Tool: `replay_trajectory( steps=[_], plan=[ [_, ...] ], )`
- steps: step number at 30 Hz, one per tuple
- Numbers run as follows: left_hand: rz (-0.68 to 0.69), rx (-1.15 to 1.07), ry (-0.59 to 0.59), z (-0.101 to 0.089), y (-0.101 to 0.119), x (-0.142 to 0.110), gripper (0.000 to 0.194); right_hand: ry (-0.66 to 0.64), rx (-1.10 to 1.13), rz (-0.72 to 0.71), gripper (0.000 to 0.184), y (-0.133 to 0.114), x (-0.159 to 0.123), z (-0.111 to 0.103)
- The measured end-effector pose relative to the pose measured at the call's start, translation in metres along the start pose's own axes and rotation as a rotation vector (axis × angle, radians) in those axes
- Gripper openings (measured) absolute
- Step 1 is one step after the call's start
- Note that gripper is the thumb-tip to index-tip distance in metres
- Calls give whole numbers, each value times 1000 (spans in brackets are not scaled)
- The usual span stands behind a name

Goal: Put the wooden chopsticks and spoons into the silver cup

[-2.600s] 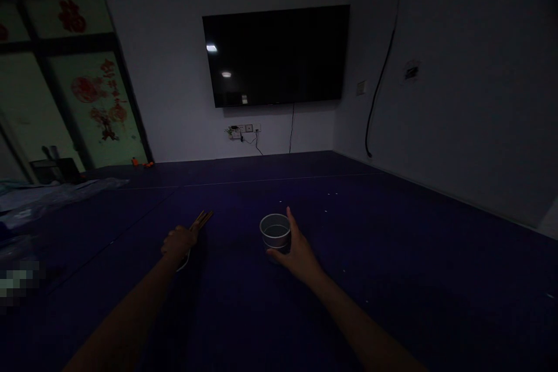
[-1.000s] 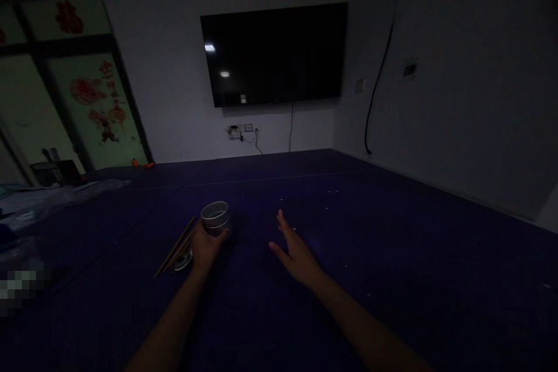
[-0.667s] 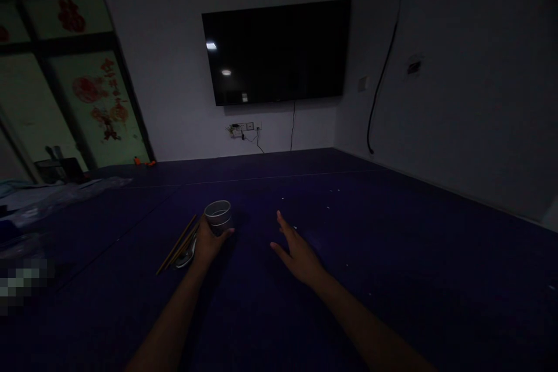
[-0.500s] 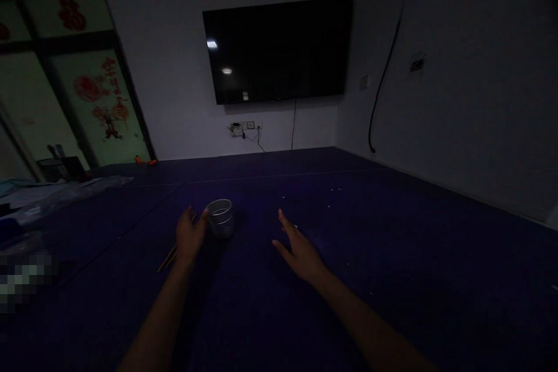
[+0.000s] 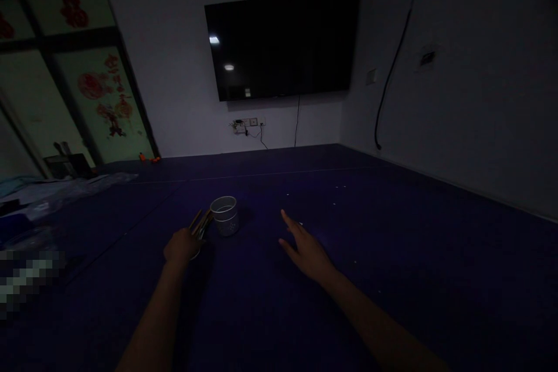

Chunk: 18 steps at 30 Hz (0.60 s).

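Observation:
A mesh-sided cup (image 5: 227, 222) stands upright on the dark blue surface (image 5: 261, 302). To its left, my left hand (image 5: 181, 245) is closed around the lower part of several thin sticks (image 5: 201, 224), pencil-like, with yellowish and pale shafts. Their upper ends point towards the cup; whether they touch it I cannot tell. A small pale edge shows under the fingers, too dark to name. On the other side of the cup, my right hand (image 5: 307, 253) hovers or rests with fingers stretched and thumb apart, holding nothing.
Small white bits (image 5: 334, 204) lie scattered beyond and beside my right hand. Clear plastic sheeting (image 5: 82, 189) lies at the far left, near small orange objects (image 5: 150, 158). A television (image 5: 283, 43) hangs on the far wall, with a black cable (image 5: 390, 81) on the right wall.
My left hand has moved from beside the cup's rim back towards me and down onto the sticks, whose upper ends now show nearer the cup. My right hand stays nearly still.

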<state>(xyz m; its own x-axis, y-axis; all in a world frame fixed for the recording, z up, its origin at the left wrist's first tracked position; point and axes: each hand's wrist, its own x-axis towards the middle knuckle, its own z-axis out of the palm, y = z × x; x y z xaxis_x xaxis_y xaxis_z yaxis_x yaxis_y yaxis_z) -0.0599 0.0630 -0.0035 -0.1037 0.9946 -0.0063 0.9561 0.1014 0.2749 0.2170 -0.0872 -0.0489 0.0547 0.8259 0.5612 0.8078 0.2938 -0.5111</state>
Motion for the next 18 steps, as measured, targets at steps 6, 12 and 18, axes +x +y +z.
replay_trajectory(
  steps=[6,12,18],
  plan=[
    [50,-9,50,8,-1,0,36,-7,2,3,67,0,0,0],
    [69,-10,91,8,-1,-1,34,-9,3,-4,65,-1,0,-1],
    [65,-9,81,6,-2,2,30,-10,-10,-9,63,-2,0,-2]
  ],
)
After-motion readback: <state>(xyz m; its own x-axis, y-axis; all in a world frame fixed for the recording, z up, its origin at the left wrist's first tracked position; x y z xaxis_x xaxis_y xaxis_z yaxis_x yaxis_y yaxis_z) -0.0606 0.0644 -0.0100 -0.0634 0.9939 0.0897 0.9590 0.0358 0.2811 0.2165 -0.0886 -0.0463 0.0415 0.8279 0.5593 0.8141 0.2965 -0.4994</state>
